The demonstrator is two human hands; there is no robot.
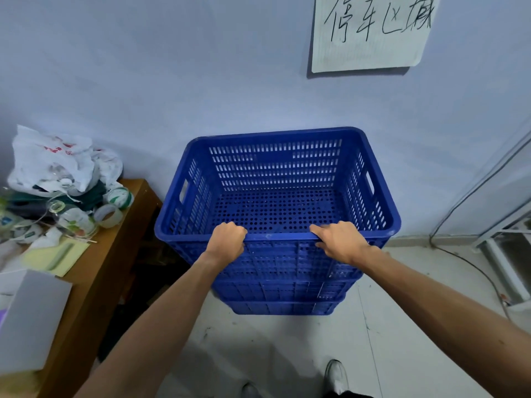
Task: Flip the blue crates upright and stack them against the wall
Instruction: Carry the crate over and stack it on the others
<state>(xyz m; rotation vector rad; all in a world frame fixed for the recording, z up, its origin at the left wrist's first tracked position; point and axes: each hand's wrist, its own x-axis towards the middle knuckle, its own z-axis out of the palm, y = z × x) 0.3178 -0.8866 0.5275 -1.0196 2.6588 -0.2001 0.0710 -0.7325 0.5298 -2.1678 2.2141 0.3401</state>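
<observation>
**A:** Where is the top crate (273, 168) sitting?

**B:** It is standing upright with its open side facing up, resting on the lower crates (281, 297). Their blue rims are showing in steps beneath it. The whole stack is standing on the floor (287, 354), and its far side is lying close against the pale wall (172, 81). Whether it is actually touching the wall cannot be told.

**A:** And what are the person's hands doing?

**B:** Both are gripping the near rim of the top crate. The left hand (228, 239) is curling its fingers over the rim, left of the middle. The right hand (340, 242) is holding the same rim further right, with the thumb lying along the top edge and the fingers tucking under the lip on the outside. Both forearms are reaching in from the bottom of the view.

**A:** What is lying around the stack?

**B:** To the left, a wooden tabletop (138, 191) is carrying crumpled plastic bags (51, 156), tape rolls (108, 215) and a yellow notepad (54, 258). A white box (28, 305) is sitting at its near end. Above and to the right, a paper sign (370, 33) with handwritten characters is hanging on the wall. A cable (448, 214) is trailing down to the floor on the right, and a white shoe (336, 374) is showing near the bottom edge.
</observation>
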